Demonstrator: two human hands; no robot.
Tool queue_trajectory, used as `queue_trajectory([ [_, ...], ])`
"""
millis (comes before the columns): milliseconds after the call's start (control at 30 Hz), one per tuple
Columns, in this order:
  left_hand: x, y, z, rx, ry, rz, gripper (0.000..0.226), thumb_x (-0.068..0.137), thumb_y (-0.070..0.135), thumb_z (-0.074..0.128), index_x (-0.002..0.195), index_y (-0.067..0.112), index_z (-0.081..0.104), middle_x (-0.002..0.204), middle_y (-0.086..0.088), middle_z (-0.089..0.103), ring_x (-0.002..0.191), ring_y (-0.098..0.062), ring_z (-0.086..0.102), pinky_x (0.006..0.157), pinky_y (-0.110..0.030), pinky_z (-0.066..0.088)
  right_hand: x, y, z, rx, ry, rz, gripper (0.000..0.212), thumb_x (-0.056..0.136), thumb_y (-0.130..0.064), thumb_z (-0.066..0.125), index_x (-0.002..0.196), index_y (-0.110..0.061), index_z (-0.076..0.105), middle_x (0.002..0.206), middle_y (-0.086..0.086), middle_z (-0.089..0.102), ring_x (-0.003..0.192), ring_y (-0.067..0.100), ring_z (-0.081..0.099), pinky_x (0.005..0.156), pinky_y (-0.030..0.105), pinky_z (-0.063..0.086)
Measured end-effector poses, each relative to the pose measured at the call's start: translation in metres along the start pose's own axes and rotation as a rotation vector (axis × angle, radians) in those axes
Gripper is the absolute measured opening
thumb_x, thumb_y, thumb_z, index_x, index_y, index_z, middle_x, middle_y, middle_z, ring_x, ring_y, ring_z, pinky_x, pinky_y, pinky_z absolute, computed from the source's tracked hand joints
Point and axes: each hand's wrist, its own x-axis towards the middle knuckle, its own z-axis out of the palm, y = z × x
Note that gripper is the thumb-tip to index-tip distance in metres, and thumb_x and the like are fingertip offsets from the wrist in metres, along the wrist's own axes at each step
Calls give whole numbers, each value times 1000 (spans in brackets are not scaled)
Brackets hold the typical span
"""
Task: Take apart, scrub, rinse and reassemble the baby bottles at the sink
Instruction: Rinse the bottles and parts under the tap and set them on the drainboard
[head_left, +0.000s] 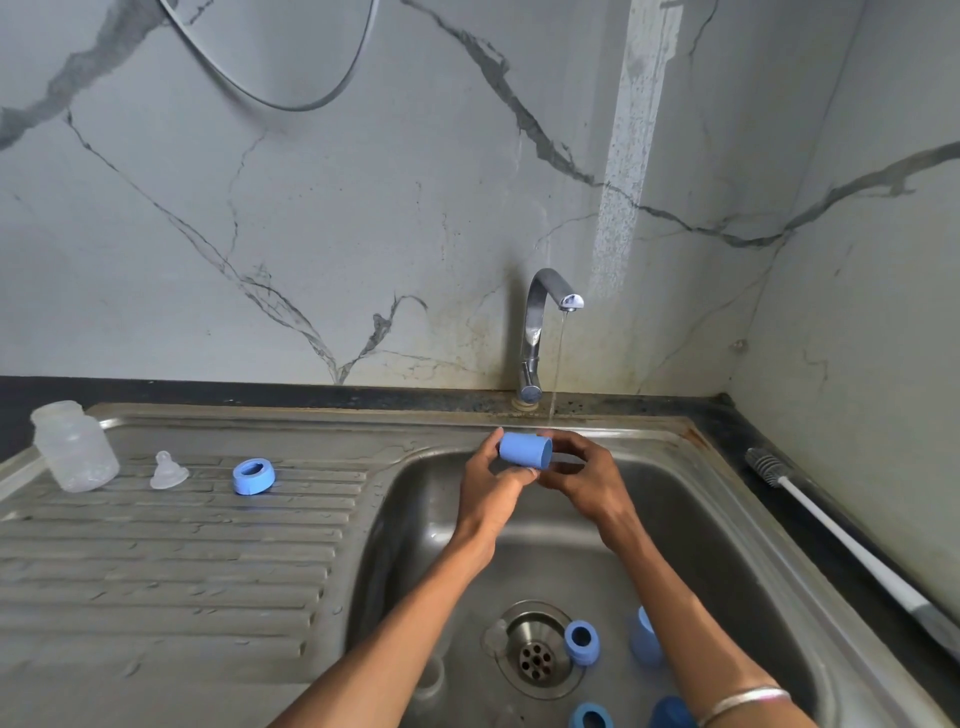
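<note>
I hold the blue cap (524, 451) in both hands over the sink (675, 499), left hand (493, 475) pinching one end, right hand (576, 470) curled around the other. I should turn it slowly under the thin stream (557, 374) (the opening upward), so water reaches inside.

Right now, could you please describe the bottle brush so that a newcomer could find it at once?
Start at the steel sink and look to its right, where the dark counter runs along the wall. The bottle brush lies there, grey bristle head toward the back corner. Its long white handle sets it apart; nothing else lies on that side.
</note>
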Motion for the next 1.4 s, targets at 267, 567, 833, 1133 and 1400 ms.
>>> queue_trajectory([
  [267,0,-3,-3,123,-29,33,41,67,18,71,107,25,72,100,-1,74,99,-18,67,91,-35,54,1,2,-3,33,-65,68,50,76,-3,83,119,-21,65,113,4,69,99,16,70,75,22,58],
  [567,-3,3,1,4,-53,17,63,83,-2,70,141,17,52,130,-1,62,104,6,61,77,-7,49,6,7,-3,-60,-39,88,43,80,-18,80,121,-16,67,110,4,73,97,15,70,81,25,55],
  [833,-3,2,4,18,-175,22,67,83,-11,65,143,15,48,130,0,64,109,1,63,81,-9,49,3,8,-4,-189,-7,85,52,72,-13,85,119,-15,63,111,1,70,99,13,67,80,21,53],
  [1133,2,-4,2,75,-142,-24,63,82,13,74,141,23,53,123,6,66,106,-3,64,96,-18,48,2,6,-1,-94,23,97,53,65,-29,91,111,-22,64,101,-1,73,94,16,70,84,33,58],
  [1400,6,-5,-2,-102,10,-123,23,94,-3,59,110,7,72,102,-12,73,95,-23,72,74,-26,59,-8,-3,9,-180,-3,121,54,68,-25,91,111,-16,61,103,4,67,92,17,66,71,25,54],
])
